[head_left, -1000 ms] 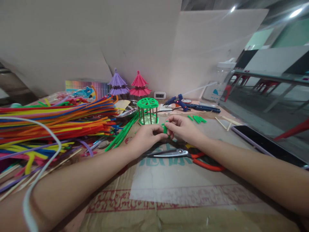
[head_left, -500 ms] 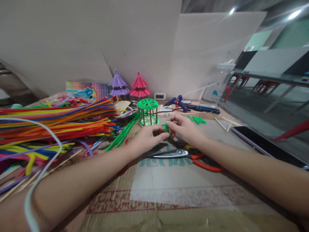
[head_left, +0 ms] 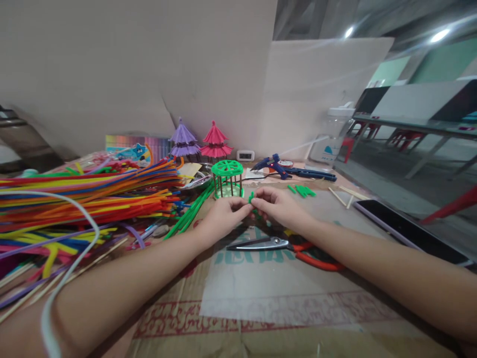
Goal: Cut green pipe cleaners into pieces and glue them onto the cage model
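Note:
My left hand [head_left: 222, 217] and my right hand [head_left: 280, 206] meet at the table's middle, both pinched on a short green pipe-cleaner piece [head_left: 252, 198] held between their fingertips. Just beyond them stands a small green pipe-cleaner pavilion [head_left: 227, 178] with dark posts. Orange-handled scissors [head_left: 283, 245] lie on the cardboard right under my hands. A few cut green pieces [head_left: 303, 190] lie to the right of the pavilion.
A big heap of coloured pipe cleaners [head_left: 85, 194] fills the left. Purple [head_left: 183, 139] and pink [head_left: 215, 140] model pavilions stand at the back by a blue glue gun [head_left: 271, 164]. A phone [head_left: 408, 230] lies right; a plastic jar [head_left: 328, 139] stands behind.
My hands have stayed pinched on the green piece and sit slightly nearer the green pavilion. The view has tilted up a little.

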